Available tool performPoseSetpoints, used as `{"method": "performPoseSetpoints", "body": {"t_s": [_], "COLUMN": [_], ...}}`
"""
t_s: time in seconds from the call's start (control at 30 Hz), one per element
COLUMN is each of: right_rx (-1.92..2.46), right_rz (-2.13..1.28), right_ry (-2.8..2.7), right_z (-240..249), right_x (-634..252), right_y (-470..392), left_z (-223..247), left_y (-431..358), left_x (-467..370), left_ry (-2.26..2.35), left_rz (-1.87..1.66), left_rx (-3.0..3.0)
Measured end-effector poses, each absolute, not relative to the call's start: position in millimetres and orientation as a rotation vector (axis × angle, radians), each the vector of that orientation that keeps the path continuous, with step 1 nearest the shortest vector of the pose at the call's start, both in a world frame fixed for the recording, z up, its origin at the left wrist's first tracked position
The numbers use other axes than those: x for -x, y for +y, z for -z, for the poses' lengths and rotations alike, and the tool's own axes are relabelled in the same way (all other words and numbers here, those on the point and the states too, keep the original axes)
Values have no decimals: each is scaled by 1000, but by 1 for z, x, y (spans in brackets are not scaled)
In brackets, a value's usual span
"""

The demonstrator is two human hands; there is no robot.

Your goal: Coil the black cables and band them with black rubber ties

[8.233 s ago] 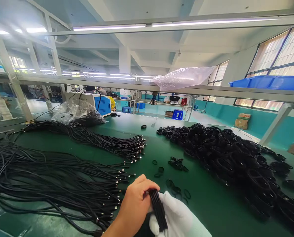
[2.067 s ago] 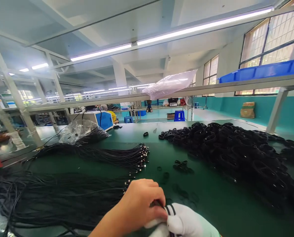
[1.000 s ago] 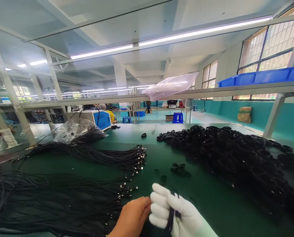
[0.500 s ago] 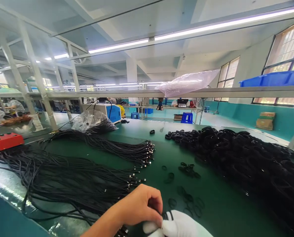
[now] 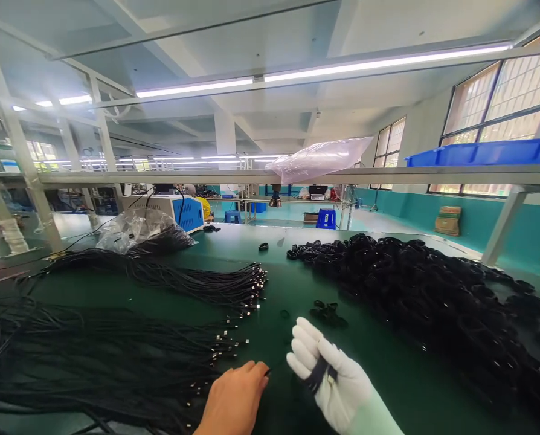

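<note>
My left hand (image 5: pixel 236 396), bare, is low in the middle with its fingers closed together. A small dark tip shows at its fingertips; what it belongs to is hidden. Just to the right, my right hand (image 5: pixel 331 374) wears a white glove, palm turned up, fingers curled around a small black cable coil (image 5: pixel 316 376) with a light connector end in the palm. Left of the hands, black cables (image 5: pixel 161 356) lie in long bunches with metal plugs toward me. A large heap of black cable coils (image 5: pixel 410 284) covers the right side of the green tabletop (image 5: pixel 270 326).
A few small black loops (image 5: pixel 328 313) lie beyond my right hand. One lone coil (image 5: pixel 263 246) sits farther back. Clear plastic bag (image 5: pixel 138 229) and a blue-and-white machine (image 5: pixel 186 211) stand at the back left. An overhead shelf (image 5: pixel 206 177) carries a blue bin (image 5: pixel 487 152).
My hands, together before, have separated. The right hand has risen and turned palm up with the coil in it; the left is lower and to the left. The view has turned right.
</note>
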State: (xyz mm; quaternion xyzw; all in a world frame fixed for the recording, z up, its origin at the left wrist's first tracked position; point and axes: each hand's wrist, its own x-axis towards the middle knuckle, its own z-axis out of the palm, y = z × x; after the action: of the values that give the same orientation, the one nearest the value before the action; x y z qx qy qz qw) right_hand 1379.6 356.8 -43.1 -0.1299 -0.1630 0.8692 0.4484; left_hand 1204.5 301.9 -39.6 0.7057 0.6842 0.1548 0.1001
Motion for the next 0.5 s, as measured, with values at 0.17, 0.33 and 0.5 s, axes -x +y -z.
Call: {"method": "performPoseSetpoints", "body": {"t_s": [0.17,0.33,0.5], "right_rx": [459,562,297], "right_rz": [-2029,-2068,-2436], "right_ry": [-459,-753,-1190], "right_z": [43,50,56], "right_x": [-1378,-1366,-1364], "right_y": [360,342,333], "left_z": [58,46,4], "left_y": [286,285,293], "left_x": [-1224,-1217,-1199], "left_ry": [2124,1774,1401], "left_rz": [-321,-520,-400], "left_rx": [-2585,-3038,-3194]}}
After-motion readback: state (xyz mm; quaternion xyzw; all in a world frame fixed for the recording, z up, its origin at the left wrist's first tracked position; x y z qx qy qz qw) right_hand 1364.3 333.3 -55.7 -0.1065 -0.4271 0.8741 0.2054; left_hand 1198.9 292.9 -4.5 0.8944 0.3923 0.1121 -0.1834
